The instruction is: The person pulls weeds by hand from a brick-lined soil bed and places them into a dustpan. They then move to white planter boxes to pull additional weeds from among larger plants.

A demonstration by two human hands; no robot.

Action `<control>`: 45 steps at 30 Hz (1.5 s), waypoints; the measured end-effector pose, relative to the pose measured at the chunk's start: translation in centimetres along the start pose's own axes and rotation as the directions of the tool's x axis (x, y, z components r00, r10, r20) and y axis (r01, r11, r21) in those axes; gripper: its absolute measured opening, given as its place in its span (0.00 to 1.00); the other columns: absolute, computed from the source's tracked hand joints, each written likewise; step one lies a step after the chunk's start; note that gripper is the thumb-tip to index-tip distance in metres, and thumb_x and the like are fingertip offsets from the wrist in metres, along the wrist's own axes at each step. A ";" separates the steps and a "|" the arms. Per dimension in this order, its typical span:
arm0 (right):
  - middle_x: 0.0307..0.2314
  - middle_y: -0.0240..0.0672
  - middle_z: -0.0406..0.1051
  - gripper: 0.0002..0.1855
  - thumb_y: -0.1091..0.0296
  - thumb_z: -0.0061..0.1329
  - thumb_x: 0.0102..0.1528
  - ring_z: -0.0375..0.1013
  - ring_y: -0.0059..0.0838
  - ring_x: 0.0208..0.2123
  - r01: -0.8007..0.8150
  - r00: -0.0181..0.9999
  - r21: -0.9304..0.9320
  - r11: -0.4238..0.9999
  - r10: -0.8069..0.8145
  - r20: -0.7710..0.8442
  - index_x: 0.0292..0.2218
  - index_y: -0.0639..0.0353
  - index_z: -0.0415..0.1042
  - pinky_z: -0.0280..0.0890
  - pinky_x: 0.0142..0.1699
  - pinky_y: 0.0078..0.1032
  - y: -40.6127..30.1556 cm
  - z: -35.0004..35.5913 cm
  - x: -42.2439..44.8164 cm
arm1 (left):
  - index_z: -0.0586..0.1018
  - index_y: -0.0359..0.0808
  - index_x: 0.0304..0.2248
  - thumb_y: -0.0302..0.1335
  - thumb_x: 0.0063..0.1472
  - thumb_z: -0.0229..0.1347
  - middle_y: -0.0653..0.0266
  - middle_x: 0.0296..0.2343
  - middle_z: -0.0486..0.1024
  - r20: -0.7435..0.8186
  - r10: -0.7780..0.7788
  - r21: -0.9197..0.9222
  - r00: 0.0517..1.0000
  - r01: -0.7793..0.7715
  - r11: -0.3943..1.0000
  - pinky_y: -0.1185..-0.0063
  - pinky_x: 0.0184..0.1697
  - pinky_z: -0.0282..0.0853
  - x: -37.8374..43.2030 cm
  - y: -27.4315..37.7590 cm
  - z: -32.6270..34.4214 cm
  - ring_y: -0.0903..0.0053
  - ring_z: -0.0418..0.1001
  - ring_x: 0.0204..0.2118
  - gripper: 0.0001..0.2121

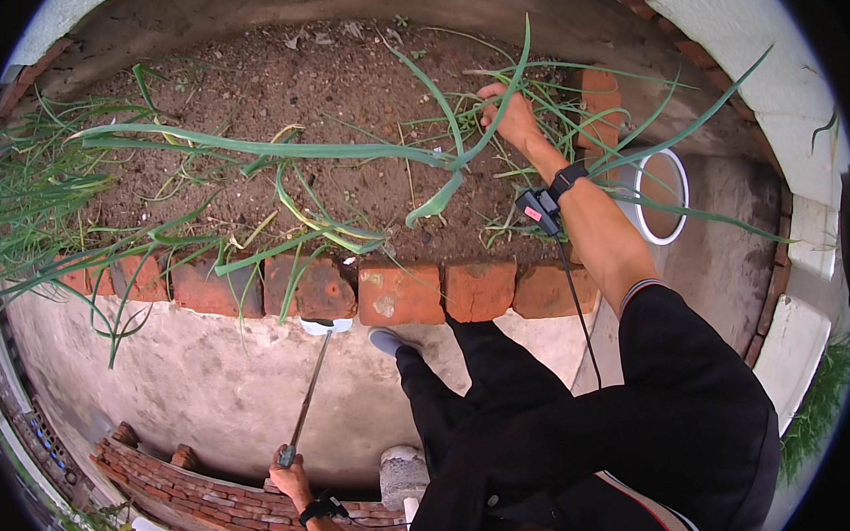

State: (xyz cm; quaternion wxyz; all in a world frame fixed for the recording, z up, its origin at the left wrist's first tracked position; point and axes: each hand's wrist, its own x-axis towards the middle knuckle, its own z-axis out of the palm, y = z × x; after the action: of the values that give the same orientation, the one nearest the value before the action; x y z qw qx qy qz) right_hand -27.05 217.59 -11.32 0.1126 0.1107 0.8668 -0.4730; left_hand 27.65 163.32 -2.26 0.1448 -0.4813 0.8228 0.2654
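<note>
My left hand (290,478) is closed around the grip of a long-handled tool (311,396), out over the concrete at the lower left. Its white head (328,326), possibly a dustpan, sits against the foot of the brick edging and is partly hidden by it. Across the soil bed (356,87) reaches my right hand (511,118), down among thin green leaves near the bed's right end. Its fingers are curled, but whether they grip any leaves is unclear. A large green onion plant (455,163) spreads its thick leaves just in front of that hand.
Red bricks (400,292) edge the bed. To the right stands a white-rimmed bucket (663,196) beside an upright brick (598,109). More onion leaves (34,194) crowd the left end. Behind me are a low brick wall (214,512) and a concrete post (403,475).
</note>
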 end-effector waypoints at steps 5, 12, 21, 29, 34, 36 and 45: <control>0.27 0.34 0.67 0.14 0.79 0.41 0.55 0.72 0.24 0.24 -0.140 0.987 -0.023 0.990 0.141 0.072 0.43 0.68 0.69 0.65 0.27 0.24 -0.2 1.0 1.4 | 0.80 0.31 0.38 0.22 0.41 0.57 0.60 0.24 0.78 -0.012 -0.001 0.004 1.000 0.001 1.000 0.79 0.33 0.70 -0.1 -0.5 0.2 0.78 0.75 0.26 0.19; 0.30 0.37 0.69 0.13 0.81 0.40 0.55 0.64 0.19 0.22 -0.538 0.665 0.165 0.827 0.295 0.686 0.43 0.71 0.68 0.60 0.23 0.16 0.8 0.3 0.7 | 0.80 0.31 0.38 0.22 0.41 0.58 0.60 0.24 0.78 -0.016 -0.009 0.000 1.000 0.009 1.000 0.79 0.33 0.70 0.2 -0.2 0.4 0.78 0.75 0.26 0.20; 0.22 0.40 0.69 0.09 0.77 0.42 0.53 0.72 0.30 0.24 0.067 0.984 -0.381 0.922 0.002 0.180 0.37 0.66 0.70 0.65 0.28 0.29 1.8 -0.8 -0.7 | 0.79 0.30 0.38 0.21 0.41 0.58 0.62 0.25 0.78 0.003 -0.050 -0.003 0.999 0.050 0.999 0.80 0.34 0.70 0.6 -0.5 0.2 0.79 0.75 0.27 0.19; 0.30 0.53 0.71 0.13 0.79 0.47 0.52 0.72 0.44 0.32 0.181 0.962 -0.500 0.847 -0.047 0.269 0.41 0.69 0.66 0.65 0.35 0.38 1.1 2.7 1.1 | 0.79 0.28 0.38 0.19 0.42 0.58 0.61 0.28 0.78 0.025 -0.078 -0.067 0.997 0.079 0.995 0.80 0.36 0.70 0.5 -0.4 0.2 0.78 0.75 0.30 0.19; 0.29 0.58 0.71 0.15 0.82 0.48 0.50 0.72 0.56 0.33 0.349 0.931 -0.585 0.732 -0.198 0.308 0.42 0.67 0.66 0.66 0.37 0.47 0.5 2.7 0.5 | 0.78 0.28 0.39 0.19 0.42 0.58 0.62 0.28 0.78 0.032 -0.092 -0.040 0.995 0.093 0.995 0.81 0.36 0.70 0.5 0.3 0.0 0.79 0.75 0.30 0.19; 0.29 0.56 0.71 0.16 0.81 0.48 0.50 0.72 0.56 0.33 0.403 0.903 -0.539 0.740 -0.224 0.368 0.42 0.65 0.67 0.66 0.37 0.46 -0.3 2.4 0.0 | 0.79 0.28 0.39 0.19 0.42 0.58 0.62 0.28 0.78 0.028 -0.091 -0.043 0.995 0.092 0.995 0.80 0.36 0.70 0.6 0.0 0.0 0.79 0.75 0.30 0.19; 0.23 0.48 0.69 0.05 0.75 0.48 0.51 0.71 0.46 0.29 0.378 0.897 -0.503 0.777 -0.175 0.405 0.31 0.65 0.69 0.64 0.33 0.37 1.2 2.7 0.7 | 0.79 0.29 0.38 0.19 0.42 0.58 0.63 0.26 0.78 0.009 -0.077 -0.005 0.997 0.077 0.997 0.80 0.35 0.70 0.9 -0.1 0.0 0.79 0.75 0.28 0.18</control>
State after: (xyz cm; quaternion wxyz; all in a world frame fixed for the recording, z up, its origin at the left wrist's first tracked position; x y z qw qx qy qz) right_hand -27.13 215.97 -13.96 0.2148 -0.1409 0.9421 -0.2155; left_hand 27.29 162.67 -2.78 0.1572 -0.5117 0.8023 0.2640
